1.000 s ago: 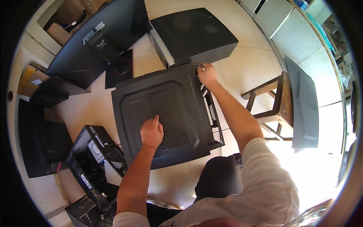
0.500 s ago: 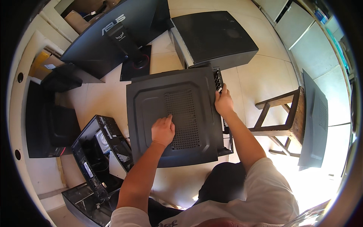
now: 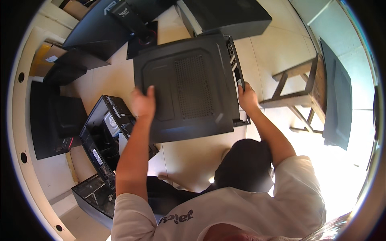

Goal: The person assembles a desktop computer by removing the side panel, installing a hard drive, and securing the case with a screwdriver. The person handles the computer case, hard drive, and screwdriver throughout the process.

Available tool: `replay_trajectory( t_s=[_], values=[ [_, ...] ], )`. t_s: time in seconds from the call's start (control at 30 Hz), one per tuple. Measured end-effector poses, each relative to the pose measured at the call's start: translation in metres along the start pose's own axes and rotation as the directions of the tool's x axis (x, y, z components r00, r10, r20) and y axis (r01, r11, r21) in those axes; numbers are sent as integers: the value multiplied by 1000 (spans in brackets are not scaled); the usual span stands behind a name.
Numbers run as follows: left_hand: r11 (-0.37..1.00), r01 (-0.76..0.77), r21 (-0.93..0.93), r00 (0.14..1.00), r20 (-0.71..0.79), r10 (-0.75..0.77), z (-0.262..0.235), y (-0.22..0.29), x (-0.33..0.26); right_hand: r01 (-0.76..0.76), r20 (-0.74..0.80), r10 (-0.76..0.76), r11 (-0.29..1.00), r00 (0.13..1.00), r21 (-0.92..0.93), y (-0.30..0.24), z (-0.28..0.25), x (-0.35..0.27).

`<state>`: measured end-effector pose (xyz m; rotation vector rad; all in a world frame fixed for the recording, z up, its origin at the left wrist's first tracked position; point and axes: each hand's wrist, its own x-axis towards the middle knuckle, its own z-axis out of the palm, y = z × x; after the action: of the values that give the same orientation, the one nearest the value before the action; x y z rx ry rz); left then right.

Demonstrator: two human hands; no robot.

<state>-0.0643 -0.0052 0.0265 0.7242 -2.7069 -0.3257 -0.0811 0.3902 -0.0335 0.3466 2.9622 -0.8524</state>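
A black computer case point(image 3: 157, 88) lies on its side in front of me, its vented side panel point(image 3: 195, 86) facing up. At the panel's left edge is my left hand point(image 3: 143, 103), slightly blurred. Its thumb lies over the top and its fingers go down along the side. My right hand point(image 3: 248, 98) grips the frame at the right side of the case, where a slotted black edge point(image 3: 232, 56) sticks out past the panel. The fingertips of both hands are partly hidden.
An opened case point(image 3: 108, 132) stands at my left above another open case point(image 3: 94, 195). A monitor point(image 3: 92, 30) and another black case point(image 3: 233, 16) are at the far side. To the right are a wooden stool point(image 3: 317, 86) and a loose dark panel point(image 3: 337, 96) against the wall.
My left hand has moved from the middle of the vented panel to its left edge. My right hand has slid nearer along the right side. The whole view has shifted, with things appearing higher.
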Motion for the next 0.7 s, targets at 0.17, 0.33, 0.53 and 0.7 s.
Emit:
replay_trajectory(
  t_s=[0.17, 0.33, 0.53, 0.7],
  values=[
    [606, 673, -424, 648, 733, -207, -12, -94, -4, 7, -74, -5, 999, 997, 32, -10, 1, -6],
    [508, 679, -530, 672, 727, -142, 2, -105, -6, 567, -287, -578, 814, 764, -129, -21, -6, -21],
    [467, 695, -547, 682, 706, -189, -30, -97, -2, -194, 234, 107, 899, 966, 392, -36, 16, -36],
    [403, 754, -518, 644, 702, -302, -61, -131, 6, -85, 215, -71, 765, 974, 639, -78, -6, -68]
  ],
)
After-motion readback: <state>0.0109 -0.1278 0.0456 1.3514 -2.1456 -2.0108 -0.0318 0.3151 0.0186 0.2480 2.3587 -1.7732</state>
